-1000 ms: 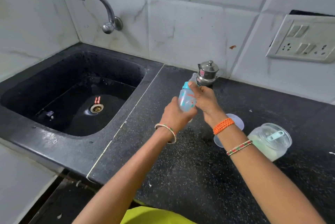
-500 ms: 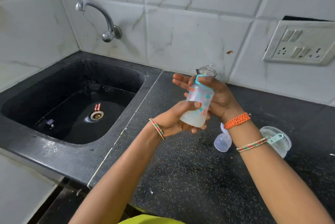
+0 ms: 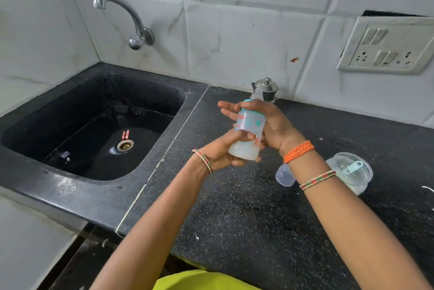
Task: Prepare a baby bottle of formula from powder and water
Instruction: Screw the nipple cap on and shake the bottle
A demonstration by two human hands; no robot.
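A clear baby bottle [image 3: 248,133] with a teal collar and printed marks is pressed between my two palms above the black counter. It stands nearly upright, with pale milky liquid in its lower part. My left hand [image 3: 223,153] cups the bottle from below and the left. My right hand [image 3: 270,123] lies flat against its far right side, fingers stretched out to the left. On the counter to the right stands a clear powder tub [image 3: 352,174] with a teal scoop on its lid. A clear bottle cap [image 3: 284,175] lies beside my right wrist.
A small steel pot with a lid [image 3: 267,90] stands against the tiled wall behind the bottle. A black sink [image 3: 94,130] with a tap [image 3: 131,19] is on the left. A switch and socket plate [image 3: 385,48] sits on the wall at right. The speckled counter [image 3: 246,219] runs toward me.
The bottle went from tipped in my hands low near the steel pot to nearly upright between my flat palms. The palms have slid slightly against it over the last half second.
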